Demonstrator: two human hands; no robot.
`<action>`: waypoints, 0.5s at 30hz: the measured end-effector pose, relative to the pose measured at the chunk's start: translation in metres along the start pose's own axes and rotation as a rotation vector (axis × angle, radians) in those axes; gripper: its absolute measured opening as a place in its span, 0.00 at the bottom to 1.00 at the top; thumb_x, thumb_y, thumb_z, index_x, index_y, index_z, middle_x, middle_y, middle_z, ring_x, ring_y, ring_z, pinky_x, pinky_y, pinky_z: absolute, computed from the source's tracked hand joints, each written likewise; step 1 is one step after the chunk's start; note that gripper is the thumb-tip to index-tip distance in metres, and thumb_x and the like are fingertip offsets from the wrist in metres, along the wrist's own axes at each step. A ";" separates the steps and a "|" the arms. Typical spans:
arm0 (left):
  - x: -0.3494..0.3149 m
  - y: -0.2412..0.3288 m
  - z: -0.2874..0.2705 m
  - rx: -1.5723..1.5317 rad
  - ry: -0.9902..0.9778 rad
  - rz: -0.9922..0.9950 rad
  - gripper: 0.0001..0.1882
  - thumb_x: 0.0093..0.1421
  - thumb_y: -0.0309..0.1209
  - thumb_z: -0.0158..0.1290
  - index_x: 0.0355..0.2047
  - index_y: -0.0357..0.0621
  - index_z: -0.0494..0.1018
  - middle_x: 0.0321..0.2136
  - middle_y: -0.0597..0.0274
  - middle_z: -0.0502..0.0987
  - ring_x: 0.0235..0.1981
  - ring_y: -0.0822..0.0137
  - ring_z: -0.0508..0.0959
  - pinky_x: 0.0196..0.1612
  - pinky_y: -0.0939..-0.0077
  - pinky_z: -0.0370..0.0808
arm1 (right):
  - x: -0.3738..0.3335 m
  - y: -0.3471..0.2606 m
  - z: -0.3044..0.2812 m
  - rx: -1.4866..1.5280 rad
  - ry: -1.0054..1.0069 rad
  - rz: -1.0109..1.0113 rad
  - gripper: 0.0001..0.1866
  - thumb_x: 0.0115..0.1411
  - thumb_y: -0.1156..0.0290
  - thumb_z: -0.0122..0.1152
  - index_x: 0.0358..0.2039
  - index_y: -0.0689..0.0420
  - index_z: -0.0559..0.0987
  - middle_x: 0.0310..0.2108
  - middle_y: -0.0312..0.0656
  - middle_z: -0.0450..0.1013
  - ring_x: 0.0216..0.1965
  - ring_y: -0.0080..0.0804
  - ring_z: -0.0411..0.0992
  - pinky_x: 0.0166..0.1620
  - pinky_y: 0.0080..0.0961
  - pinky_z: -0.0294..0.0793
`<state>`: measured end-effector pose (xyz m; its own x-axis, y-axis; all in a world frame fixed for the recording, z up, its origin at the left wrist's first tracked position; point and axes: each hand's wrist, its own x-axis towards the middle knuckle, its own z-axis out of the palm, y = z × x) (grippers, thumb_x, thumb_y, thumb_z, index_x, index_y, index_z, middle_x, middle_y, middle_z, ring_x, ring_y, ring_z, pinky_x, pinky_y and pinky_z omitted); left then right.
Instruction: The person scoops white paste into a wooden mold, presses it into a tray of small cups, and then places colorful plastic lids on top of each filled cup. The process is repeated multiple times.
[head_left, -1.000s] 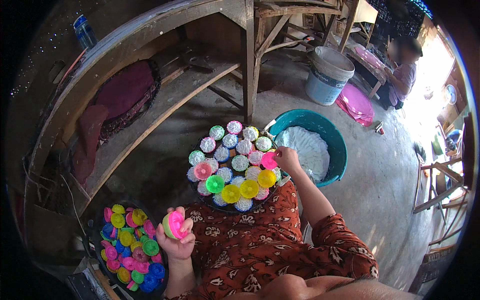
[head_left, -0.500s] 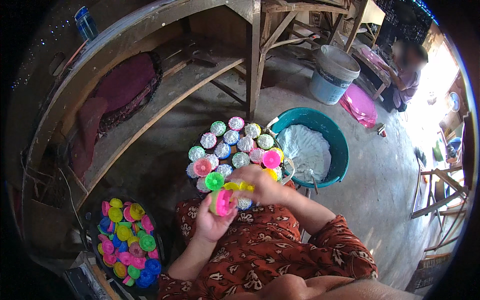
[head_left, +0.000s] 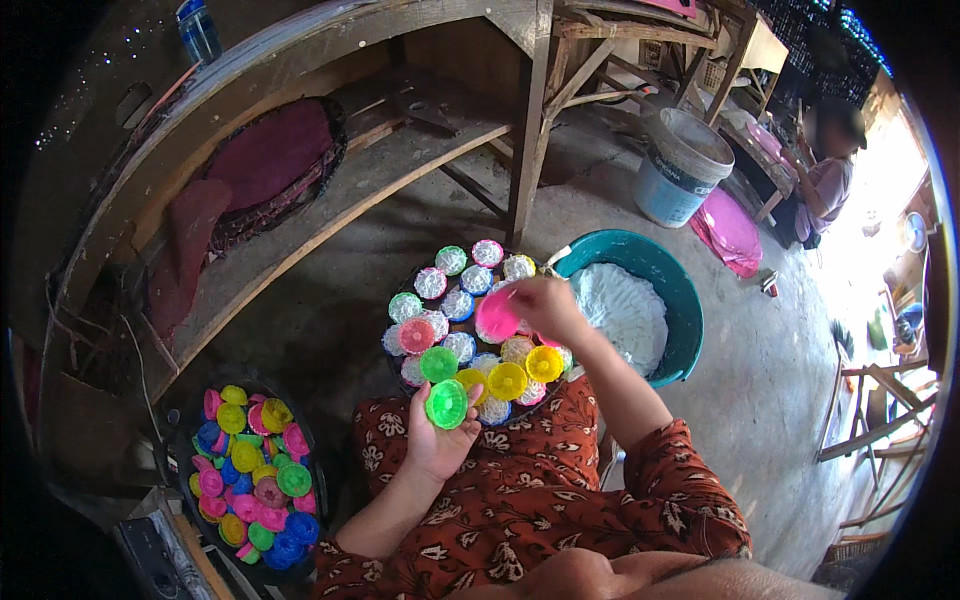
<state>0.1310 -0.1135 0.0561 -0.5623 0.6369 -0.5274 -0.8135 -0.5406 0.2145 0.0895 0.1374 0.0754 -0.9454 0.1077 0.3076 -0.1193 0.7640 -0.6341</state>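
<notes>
My left hand (head_left: 437, 452) holds a green fluted plastic cup (head_left: 446, 404) above my lap, fingers curled round its side. Over the round tray, my right hand (head_left: 550, 306) grips a pink plastic cup (head_left: 494, 320), smeared by motion. Below it are several cups packed with white, rough-topped filling, such as a blue-rimmed one (head_left: 457, 304). Near my hands, a green cup (head_left: 438, 363), a red-pink cup (head_left: 416, 336) and yellow cups (head_left: 507, 381) lie on top of the filled ones. The tray's surface is mostly hidden beneath them.
A teal tub (head_left: 688, 320) of white material stands right of the tray. At lower left, a dark basin (head_left: 318, 455) holds loose coloured cups. A wooden shelf (head_left: 330, 235) runs along the left. Beyond are a pale bucket (head_left: 678, 190) and a seated person (head_left: 822, 185).
My right hand has moved up and away from my left with a pink cup. A green cup now shows in my left hand instead of a pink one. Yellow cups now rest nearer the tray's right.
</notes>
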 end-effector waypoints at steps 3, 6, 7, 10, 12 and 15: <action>-0.003 0.003 -0.002 -0.050 -0.040 0.053 0.24 0.60 0.52 0.42 0.43 0.45 0.71 0.45 0.50 0.73 0.28 0.68 0.74 0.35 0.74 0.71 | 0.022 0.059 -0.012 -0.139 0.049 0.293 0.11 0.46 0.67 0.60 0.31 0.56 0.79 0.26 0.50 0.76 0.30 0.47 0.75 0.35 0.37 0.75; -0.006 0.008 -0.004 -0.060 -0.045 0.066 0.25 0.60 0.52 0.42 0.43 0.44 0.71 0.45 0.49 0.73 0.29 0.67 0.74 0.34 0.75 0.72 | 0.021 0.101 -0.009 -0.278 0.001 0.389 0.10 0.44 0.69 0.59 0.29 0.57 0.79 0.25 0.51 0.76 0.30 0.47 0.76 0.36 0.38 0.75; -0.006 0.009 -0.005 -0.053 -0.042 0.072 0.25 0.60 0.52 0.42 0.44 0.43 0.71 0.46 0.48 0.72 0.29 0.67 0.74 0.34 0.75 0.72 | 0.019 0.110 -0.006 -0.231 -0.015 0.399 0.10 0.44 0.69 0.60 0.29 0.57 0.79 0.26 0.51 0.76 0.31 0.48 0.76 0.36 0.38 0.75; -0.006 0.011 -0.007 -0.068 -0.048 0.066 0.26 0.60 0.52 0.41 0.45 0.42 0.70 0.46 0.48 0.72 0.29 0.66 0.74 0.35 0.75 0.72 | 0.012 0.126 0.003 -0.187 -0.054 0.482 0.11 0.44 0.68 0.61 0.29 0.58 0.79 0.25 0.51 0.76 0.30 0.47 0.76 0.36 0.37 0.75; -0.004 0.012 -0.009 -0.080 -0.066 0.070 0.29 0.60 0.53 0.40 0.48 0.41 0.69 0.45 0.49 0.73 0.30 0.64 0.73 0.36 0.73 0.71 | 0.010 0.130 0.009 -0.200 -0.031 0.491 0.12 0.43 0.67 0.63 0.29 0.58 0.79 0.23 0.50 0.76 0.27 0.44 0.76 0.34 0.34 0.76; -0.004 0.013 -0.009 -0.077 -0.075 0.073 0.30 0.60 0.53 0.39 0.50 0.40 0.67 0.44 0.49 0.73 0.31 0.63 0.73 0.36 0.72 0.71 | 0.009 0.129 0.013 -0.316 -0.037 0.385 0.12 0.43 0.67 0.63 0.29 0.57 0.79 0.23 0.51 0.76 0.29 0.46 0.76 0.35 0.36 0.76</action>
<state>0.1243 -0.1280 0.0532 -0.6317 0.6319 -0.4491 -0.7577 -0.6258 0.1853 0.0618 0.2285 -0.0127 -0.9136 0.4015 0.0645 0.3327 0.8291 -0.4494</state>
